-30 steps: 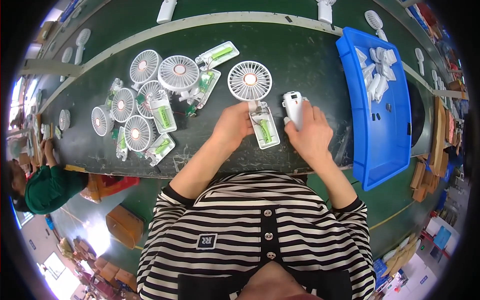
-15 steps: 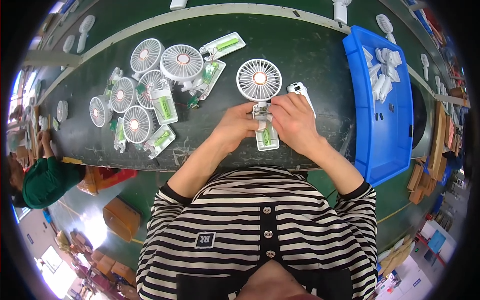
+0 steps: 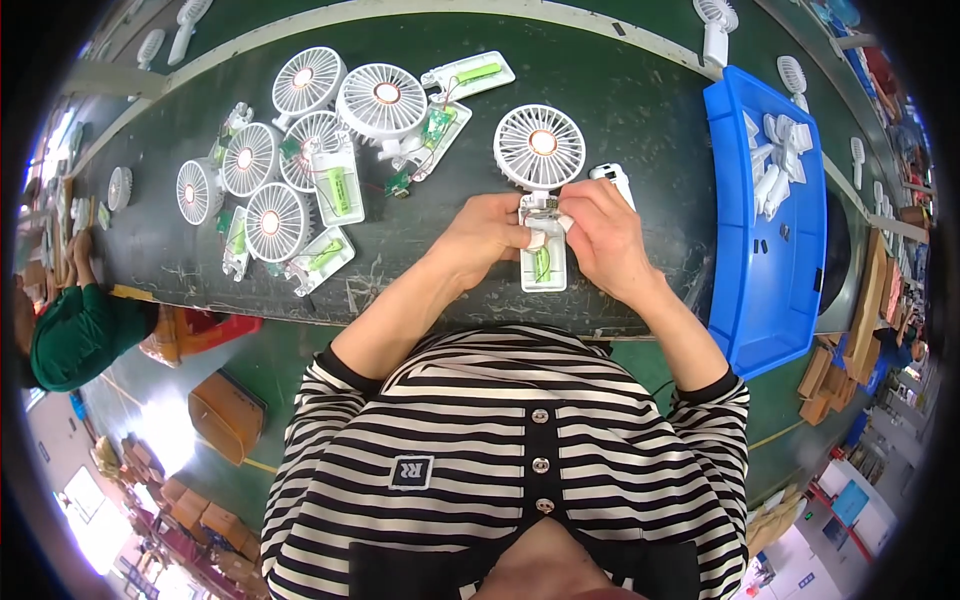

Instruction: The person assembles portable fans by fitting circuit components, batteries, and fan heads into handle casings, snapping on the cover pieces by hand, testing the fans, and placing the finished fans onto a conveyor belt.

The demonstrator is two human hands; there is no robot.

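Note:
A white handheld fan [image 3: 540, 147] with a round grille and a copper-coloured centre lies straight ahead, its opened handle [image 3: 543, 268] toward me. A green battery shows inside the lower handle. My left hand [image 3: 487, 236] closes on the handle's left side, the thumb over its middle. My right hand [image 3: 607, 238] is closed at the handle's upper right, fingertips pinched by the small parts below the fan head; what lies in the pinch is too small to make out. Just beyond that hand lies a white handle piece [image 3: 613, 184], partly covered by it.
On the left of the dark table lie several opened fans [image 3: 275, 222] with batteries, circuit boards and loose wires. A blue bin [image 3: 768, 325] at the right holds white plastic parts [image 3: 778, 165]. A co-worker in a green sleeve [image 3: 85, 335] sits at the far left.
The view has shifted slightly. My right fingers have drawn back a little from the handle's top, showing more of its inner parts. My left hand keeps its grip on the handle.

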